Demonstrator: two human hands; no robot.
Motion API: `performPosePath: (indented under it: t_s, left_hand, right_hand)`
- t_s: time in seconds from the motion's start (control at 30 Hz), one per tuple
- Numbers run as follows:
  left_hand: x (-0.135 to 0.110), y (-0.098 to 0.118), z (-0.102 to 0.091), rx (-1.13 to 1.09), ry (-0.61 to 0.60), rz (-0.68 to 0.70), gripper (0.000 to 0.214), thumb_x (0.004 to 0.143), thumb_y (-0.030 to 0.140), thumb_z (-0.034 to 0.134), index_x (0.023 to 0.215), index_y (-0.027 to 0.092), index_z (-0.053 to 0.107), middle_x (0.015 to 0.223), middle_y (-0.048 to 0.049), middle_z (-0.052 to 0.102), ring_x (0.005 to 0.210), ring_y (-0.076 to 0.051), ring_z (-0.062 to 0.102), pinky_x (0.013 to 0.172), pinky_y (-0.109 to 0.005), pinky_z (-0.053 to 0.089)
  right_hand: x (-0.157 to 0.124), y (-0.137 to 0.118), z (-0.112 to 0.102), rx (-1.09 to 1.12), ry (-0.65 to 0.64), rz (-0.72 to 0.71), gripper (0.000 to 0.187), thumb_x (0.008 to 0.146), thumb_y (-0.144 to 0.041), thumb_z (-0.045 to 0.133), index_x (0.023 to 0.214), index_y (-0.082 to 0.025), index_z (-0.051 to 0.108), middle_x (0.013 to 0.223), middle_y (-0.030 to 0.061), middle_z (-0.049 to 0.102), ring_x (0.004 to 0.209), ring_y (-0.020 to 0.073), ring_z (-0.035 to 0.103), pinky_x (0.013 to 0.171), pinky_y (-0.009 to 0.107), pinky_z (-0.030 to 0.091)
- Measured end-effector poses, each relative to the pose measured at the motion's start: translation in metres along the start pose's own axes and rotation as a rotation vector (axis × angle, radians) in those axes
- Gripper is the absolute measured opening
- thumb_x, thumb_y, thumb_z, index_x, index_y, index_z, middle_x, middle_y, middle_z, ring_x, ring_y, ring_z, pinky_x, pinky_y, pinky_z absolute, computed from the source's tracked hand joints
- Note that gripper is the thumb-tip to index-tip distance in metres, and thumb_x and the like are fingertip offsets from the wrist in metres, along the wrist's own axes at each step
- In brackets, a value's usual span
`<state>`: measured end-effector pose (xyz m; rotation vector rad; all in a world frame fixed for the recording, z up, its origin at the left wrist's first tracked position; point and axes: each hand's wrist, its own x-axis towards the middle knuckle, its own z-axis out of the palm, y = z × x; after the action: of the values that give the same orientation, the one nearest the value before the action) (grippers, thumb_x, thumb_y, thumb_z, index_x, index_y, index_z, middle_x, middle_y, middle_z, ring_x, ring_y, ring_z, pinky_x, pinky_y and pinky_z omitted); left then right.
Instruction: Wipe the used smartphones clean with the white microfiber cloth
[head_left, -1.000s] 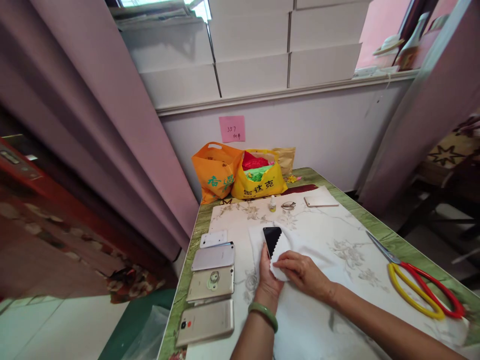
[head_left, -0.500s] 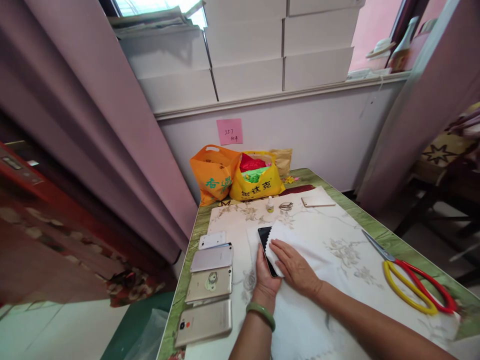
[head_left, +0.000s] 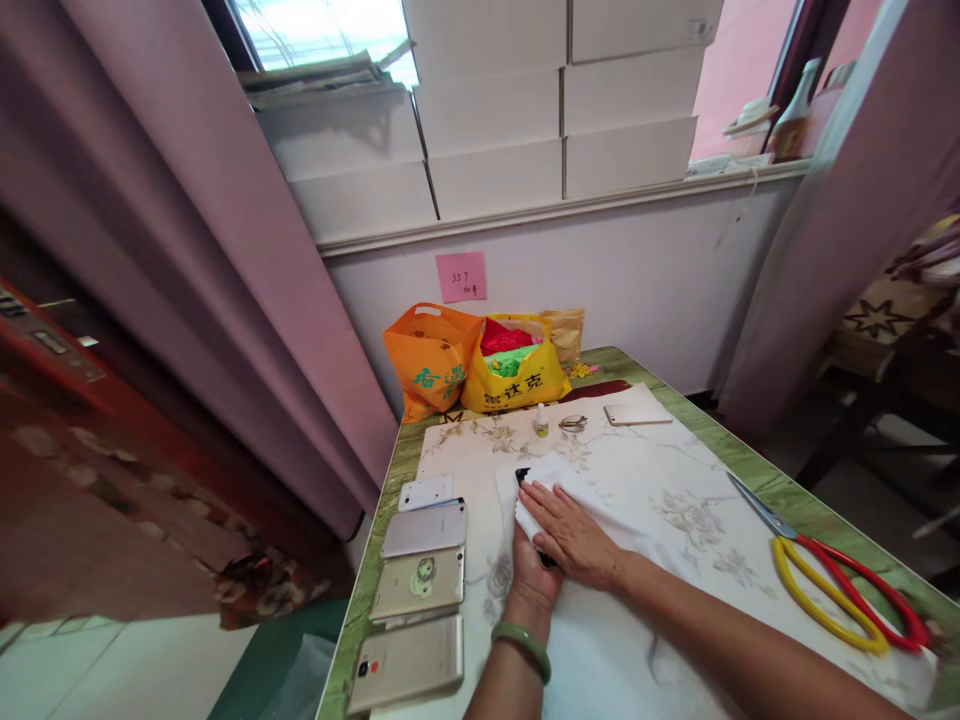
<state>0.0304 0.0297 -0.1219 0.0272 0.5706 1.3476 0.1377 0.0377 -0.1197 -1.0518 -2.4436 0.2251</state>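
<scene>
A dark smartphone (head_left: 522,474) lies mostly hidden under a white cleaning cloth (head_left: 531,518); only its top corner and a bit of its lower end show. My left hand (head_left: 534,572), with a green bangle on the wrist, grips the phone from below and the side. My right hand (head_left: 576,537) lies over the phone, its fingers together, pressing the cloth onto the screen. Beneath both hands a larger white cloth (head_left: 600,650) is spread on the table cover.
Several phones, including a gold one (head_left: 412,662), line the table's left edge. Red-and-yellow scissors (head_left: 840,580) lie right. Behind are a small bottle (head_left: 541,420), glasses (head_left: 573,423), another phone (head_left: 637,414), an orange bag (head_left: 431,365) and a yellow bag (head_left: 517,380).
My right hand and the cloth have slid left across the phone, covering most of the screen that showed before. My left hand keeps its hold. The whole view has shifted slightly.
</scene>
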Motion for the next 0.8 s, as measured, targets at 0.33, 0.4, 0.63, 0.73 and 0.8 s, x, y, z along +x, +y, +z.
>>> performPosePath:
  t_s: [0.33,0.4,0.63,0.73,0.8]
  left_hand:
    - [-0.005,-0.001,0.001,-0.029,-0.132,-0.190,0.050,0.091,0.047,0.051,0.124,0.012,0.065,0.129,-0.0165,0.065,0.126,-0.028,0.056,0.104,-0.038,0.046]
    - [-0.006,-0.002,0.001,-0.024,-0.113,-0.193,0.050,0.089,0.049,0.052,0.122,0.014,0.067,0.130,-0.0154,0.064,0.124,-0.029,0.058,0.103,-0.040,0.046]
    - [-0.009,0.001,-0.001,0.040,-0.097,-0.159,0.055,0.086,0.056,0.054,0.111,0.009,0.071,0.121,-0.0171,0.069,0.125,-0.030,0.057,0.109,-0.042,0.041]
    - [-0.016,0.003,-0.009,0.132,0.068,-0.033,0.047,0.082,0.052,0.062,0.111,0.016,0.071,0.125,-0.0129,0.068,0.133,-0.030,0.048,0.111,-0.043,0.038]
    - [-0.020,0.003,-0.019,0.181,0.160,0.072,0.040,0.081,0.045,0.063,0.115,0.023,0.070,0.133,-0.0078,0.064,0.142,-0.027,0.036,0.114,-0.042,0.033]
  right_hand:
    - [0.025,0.036,0.017,-0.099,0.123,0.170,0.059,0.104,-0.042,0.030,0.156,-0.027,0.007,0.159,0.0068,0.025,0.146,0.0241,0.027,0.116,0.051,0.030]
    - [0.009,0.036,0.017,-0.114,0.138,0.161,0.060,0.104,-0.040,0.030,0.156,-0.028,0.003,0.159,0.0060,0.025,0.145,0.0239,0.028,0.115,0.051,0.032]
    - [-0.057,0.008,-0.012,-0.056,0.005,-0.024,0.067,0.101,-0.040,0.042,0.156,-0.033,0.004,0.159,0.0009,0.022,0.145,0.0257,0.029,0.119,0.051,0.025]
    - [-0.059,-0.003,-0.025,-0.004,-0.101,-0.138,0.069,0.100,-0.042,0.044,0.156,-0.034,0.003,0.158,-0.0003,0.023,0.145,0.0250,0.027,0.121,0.052,0.020]
    - [-0.049,-0.008,-0.027,0.023,-0.162,-0.195,0.070,0.100,-0.044,0.042,0.156,-0.032,0.001,0.159,0.0002,0.020,0.147,0.0251,0.023,0.121,0.054,0.016]
